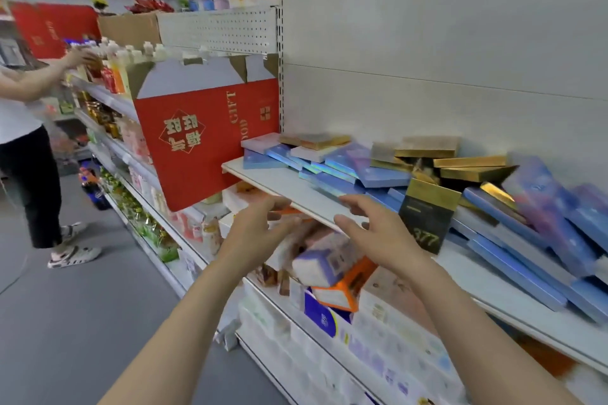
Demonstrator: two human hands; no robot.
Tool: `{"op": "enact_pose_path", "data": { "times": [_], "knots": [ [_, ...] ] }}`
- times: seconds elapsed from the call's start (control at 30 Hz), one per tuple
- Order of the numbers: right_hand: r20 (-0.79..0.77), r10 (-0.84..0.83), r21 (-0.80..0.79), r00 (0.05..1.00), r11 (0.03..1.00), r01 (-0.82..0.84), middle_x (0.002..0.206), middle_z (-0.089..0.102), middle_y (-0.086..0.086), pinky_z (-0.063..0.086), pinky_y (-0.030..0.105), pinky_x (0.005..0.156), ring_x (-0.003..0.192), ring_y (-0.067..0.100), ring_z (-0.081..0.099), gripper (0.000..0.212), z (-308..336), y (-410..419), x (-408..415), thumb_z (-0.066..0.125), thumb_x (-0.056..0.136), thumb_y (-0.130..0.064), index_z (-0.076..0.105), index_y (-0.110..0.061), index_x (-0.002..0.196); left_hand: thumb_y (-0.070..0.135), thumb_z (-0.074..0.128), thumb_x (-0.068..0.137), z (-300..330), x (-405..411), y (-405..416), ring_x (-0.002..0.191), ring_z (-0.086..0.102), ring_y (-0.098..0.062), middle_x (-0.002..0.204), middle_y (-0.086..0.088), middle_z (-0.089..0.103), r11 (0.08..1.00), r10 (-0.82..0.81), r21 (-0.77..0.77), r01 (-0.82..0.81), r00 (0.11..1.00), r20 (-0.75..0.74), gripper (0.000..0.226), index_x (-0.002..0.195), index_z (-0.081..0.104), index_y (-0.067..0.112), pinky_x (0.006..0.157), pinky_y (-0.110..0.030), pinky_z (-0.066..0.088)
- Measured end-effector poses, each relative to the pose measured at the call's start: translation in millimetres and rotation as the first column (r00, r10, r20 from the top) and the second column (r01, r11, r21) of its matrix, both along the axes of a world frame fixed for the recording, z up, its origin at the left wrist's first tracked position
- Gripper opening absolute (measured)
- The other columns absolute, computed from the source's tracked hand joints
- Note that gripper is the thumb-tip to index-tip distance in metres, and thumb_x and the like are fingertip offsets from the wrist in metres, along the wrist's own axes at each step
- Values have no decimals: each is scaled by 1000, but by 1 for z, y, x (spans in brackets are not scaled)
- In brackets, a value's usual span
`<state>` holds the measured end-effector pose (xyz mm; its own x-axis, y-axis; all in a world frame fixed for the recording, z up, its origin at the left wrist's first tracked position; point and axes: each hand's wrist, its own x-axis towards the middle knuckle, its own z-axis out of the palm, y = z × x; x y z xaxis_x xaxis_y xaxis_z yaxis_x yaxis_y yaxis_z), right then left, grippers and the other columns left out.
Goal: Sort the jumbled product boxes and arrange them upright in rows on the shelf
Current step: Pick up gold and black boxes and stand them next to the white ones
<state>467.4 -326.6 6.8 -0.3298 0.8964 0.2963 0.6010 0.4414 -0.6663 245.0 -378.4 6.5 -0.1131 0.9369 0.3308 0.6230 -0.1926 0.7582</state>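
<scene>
While both bare hands, left hand (253,227) and right hand (368,227), reach loosely spread and holding nothing toward the white metal shelf (289,187), flat blue, holographic and gold cardboard product boxes (378,171) lie heaped farther right, awaiting sorting.

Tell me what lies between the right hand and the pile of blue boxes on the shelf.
In the head view, only bare white shelf and its front edge separate the right hand from the blue boxes; the black-and-gold box stands off to the right.
</scene>
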Motion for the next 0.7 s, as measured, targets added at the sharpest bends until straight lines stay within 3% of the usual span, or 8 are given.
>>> {"op": "enact_pose_path", "data": {
  "times": [0.1, 0.2, 0.33, 0.5, 0.57, 0.63, 0.7],
  "knots": [
    [-47, -19, -9, 999, 1000, 19, 134, 56, -10, 42, 27, 100, 121, 5, 52, 44, 17, 68, -33, 60, 94, -44, 54, -29, 135, 38, 69, 87, 15, -33, 68, 105, 60, -5, 120, 9, 62, 1000, -4, -22, 3, 1000, -31, 41, 124, 61, 23, 90, -28, 50],
    [-35, -50, 15, 998, 999, 50, 127, 60, -9, 38, 20, 90, 115, 3, 53, 43, 31, 129, -62, 60, 95, -43, 57, -24, 133, 41, 67, 88, 29, -64, 129, 104, 59, -3, 120, 12, 62, 1000, -9, -29, 7, 997, -71, 40, 124, 60, 25, 87, -24, 49],
    [-42, -101, 13, 994, 995, 102, 116, 61, -12, 38, 21, 87, 110, 4, 55, 39, 33, 194, -95, 61, 94, -41, 59, -25, 130, 43, 66, 88, 28, -103, 194, 108, 58, -4, 121, 11, 62, 999, -23, -28, 21, 998, -56, 44, 126, 60, 23, 93, -30, 50],
    [5, -238, 25, 971, 971, 238, 132, 61, 0, 42, 29, 101, 122, 17, 56, 43, 24, 262, -129, 63, 93, -36, 59, -18, 132, 42, 65, 88, 12, -139, 275, 110, 55, -1, 124, 10, 63, 996, -78, -42, 78, 997, -8, 44, 126, 60, 21, 92, -20, 41],
    [77, -311, 28, 947, 950, 310, 140, 56, 3, 37, 28, 104, 128, 21, 50, 48, 23, 285, -138, 59, 94, -38, 54, -20, 138, 40, 64, 90, 7, -148, 308, 111, 53, -3, 126, 7, 62, 990, -139, -37, 138, 990, -14, 44, 128, 60, 19, 92, -19, 39],
    [192, -373, 15, 908, 926, 377, 142, 53, 3, 36, 36, 109, 132, 26, 44, 46, 21, 304, -147, 52, 97, -42, 51, -25, 141, 37, 64, 91, 4, -155, 337, 117, 54, -8, 129, 3, 61, 975, -217, -45, 217, 976, 6, 43, 129, 59, 18, 98, -24, 41],
    [284, -433, 6, 855, 893, 450, 121, 62, 4, 42, 36, 95, 121, 29, 51, 35, 16, 315, -159, 46, 99, -45, 65, -22, 119, 34, 64, 91, 1, -163, 364, 122, 53, -14, 135, 1, 58, 948, -314, -45, 314, 949, 15, 43, 130, 58, 17, 106, -35, 41]
  ]
}}
